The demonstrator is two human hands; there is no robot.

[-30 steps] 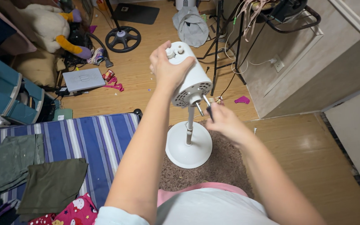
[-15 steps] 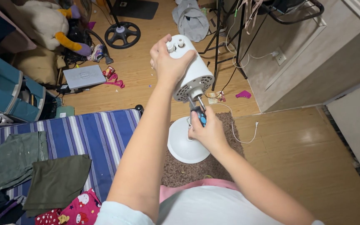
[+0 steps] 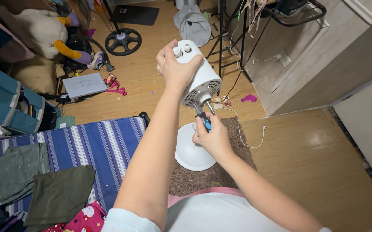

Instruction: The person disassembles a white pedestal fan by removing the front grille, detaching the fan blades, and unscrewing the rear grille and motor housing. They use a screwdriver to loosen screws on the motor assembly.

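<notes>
A white fan motor housing (image 3: 203, 79) sits tilted on a thin pole above its round white base (image 3: 192, 154), which stands on a brown shaggy rug (image 3: 220, 172). My left hand (image 3: 174, 68) grips the housing from the top left, near its knobs. My right hand (image 3: 212, 137) holds a screwdriver (image 3: 203, 119) with a black and blue handle, its metal tip against the perforated front of the housing next to the shaft.
A blue striped mattress (image 3: 91, 144) with folded green clothes (image 3: 57, 193) lies to the left. A white cable (image 3: 246, 133) trails over the rug. Farther back on the wood floor are a black stand base (image 3: 122, 41), a grey box (image 3: 85, 84), a plush toy (image 3: 44, 30) and a metal rack (image 3: 233, 38).
My right hand brought the screwdriver from the right side to directly below the housing front. The view shifted slightly; my left hand kept its grip on the housing.
</notes>
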